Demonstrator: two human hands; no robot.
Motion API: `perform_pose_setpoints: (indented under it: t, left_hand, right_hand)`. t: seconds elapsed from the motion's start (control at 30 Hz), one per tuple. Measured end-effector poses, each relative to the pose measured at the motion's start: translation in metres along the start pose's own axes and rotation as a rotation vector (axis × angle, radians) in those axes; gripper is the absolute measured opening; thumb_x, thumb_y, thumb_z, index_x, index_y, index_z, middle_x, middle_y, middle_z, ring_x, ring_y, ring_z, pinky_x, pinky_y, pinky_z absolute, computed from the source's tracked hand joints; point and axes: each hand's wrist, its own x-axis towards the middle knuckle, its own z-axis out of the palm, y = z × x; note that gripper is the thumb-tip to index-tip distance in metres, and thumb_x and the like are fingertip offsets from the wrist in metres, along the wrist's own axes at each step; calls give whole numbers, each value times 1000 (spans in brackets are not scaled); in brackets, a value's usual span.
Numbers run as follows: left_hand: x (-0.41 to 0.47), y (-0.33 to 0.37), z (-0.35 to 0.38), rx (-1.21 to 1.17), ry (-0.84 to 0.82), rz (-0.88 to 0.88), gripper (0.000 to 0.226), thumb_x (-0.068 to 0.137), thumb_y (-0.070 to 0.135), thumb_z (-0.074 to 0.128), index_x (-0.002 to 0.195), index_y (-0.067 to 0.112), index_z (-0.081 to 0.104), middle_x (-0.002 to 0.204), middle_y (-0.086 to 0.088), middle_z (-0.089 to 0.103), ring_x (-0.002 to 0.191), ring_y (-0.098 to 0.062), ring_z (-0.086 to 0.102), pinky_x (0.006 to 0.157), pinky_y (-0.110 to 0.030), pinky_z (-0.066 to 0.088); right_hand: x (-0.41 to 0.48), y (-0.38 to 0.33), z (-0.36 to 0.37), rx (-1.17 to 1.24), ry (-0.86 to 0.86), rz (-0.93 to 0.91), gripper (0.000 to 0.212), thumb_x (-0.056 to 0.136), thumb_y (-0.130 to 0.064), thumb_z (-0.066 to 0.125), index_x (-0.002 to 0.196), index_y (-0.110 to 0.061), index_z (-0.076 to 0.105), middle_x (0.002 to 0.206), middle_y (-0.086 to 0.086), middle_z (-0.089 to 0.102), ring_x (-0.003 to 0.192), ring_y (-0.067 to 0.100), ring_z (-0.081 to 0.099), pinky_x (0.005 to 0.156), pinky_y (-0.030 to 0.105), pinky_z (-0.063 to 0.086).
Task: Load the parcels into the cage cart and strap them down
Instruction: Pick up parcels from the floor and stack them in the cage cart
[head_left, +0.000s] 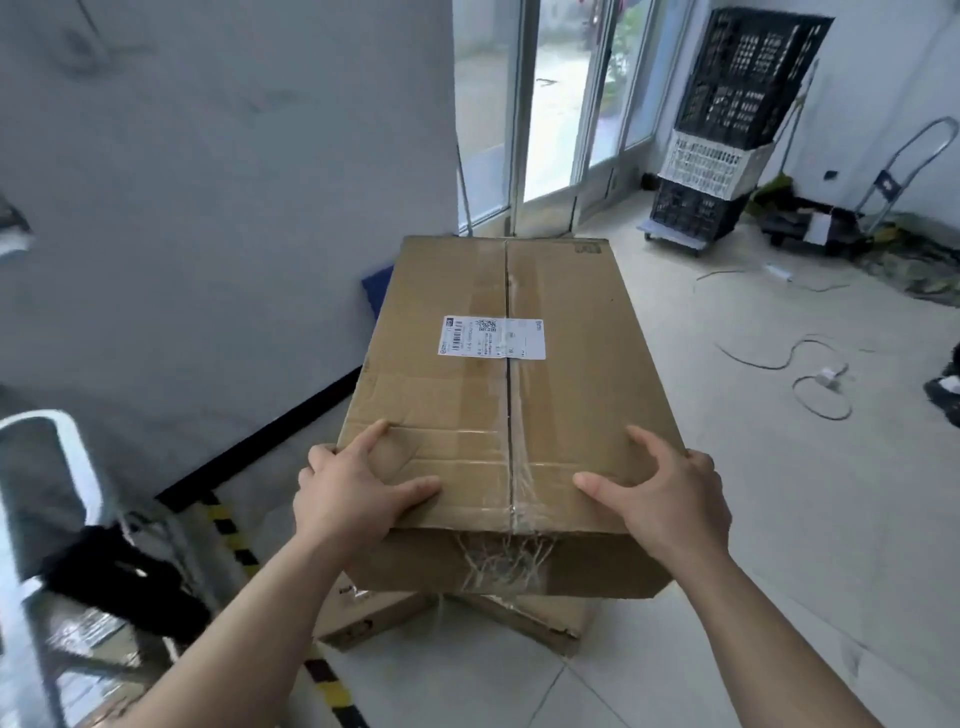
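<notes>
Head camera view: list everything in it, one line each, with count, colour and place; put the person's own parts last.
Large cardboard box: one, brown, centre, taped along its seam, resting on the box below.
Shipping label: one, white, on the large box's top.
Lower cardboard box: at least one, brown, on the floor under the large box.
Stacked crates: several, black with one white, on a dolly at far right.
Hand truck: one, silver, against the right wall.
Cables: a few, pale, loose on the floor at right.
Hazard tape: one strip, yellow and black, on the floor at left.
Glass doors: far centre.
Left hand: on the large box's near left corner.
Right hand: on its near right corner.
</notes>
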Motion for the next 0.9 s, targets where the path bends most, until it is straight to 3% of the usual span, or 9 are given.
perform_pose_setpoints:
  t: [0.27,0.37,0.6,0.9]
  left_hand:
    - [-54,-49,-17,-183,216,-341,99,56,75,73,142,53,30,140,-8,34,128,-31,38,106,-46,38]
    - [-86,-68,-20,-243,303,-466,99,55,75,73,142,53,30,138,-9,34,127,-31,40,105,-45,39]
    - [-173,-117,-41,-280,513,-708,99,60,70,74,145,47,29,142,-11,33,129,-33,39,104,-44,37]
    - [-256,-212,-86,-348,677,-853,98,61,69,75,145,44,31,138,-12,35,126,-34,41,109,-44,35]
  right_hand:
    - [27,-65,17,-65,-205,-374,89,58,-77,67,137,-46,39,136,6,40,126,27,40,101,43,42]
    - [19,-91,26,-96,-281,-510,88,58,-76,67,137,-46,40,132,5,41,124,27,41,98,40,40]
    - [-44,-150,59,-143,-419,-831,89,60,-79,64,138,-43,40,130,7,44,118,27,45,97,40,42]
    - [-163,-221,114,-134,-527,-1043,89,59,-79,64,137,-42,43,127,7,47,116,26,47,95,38,43]
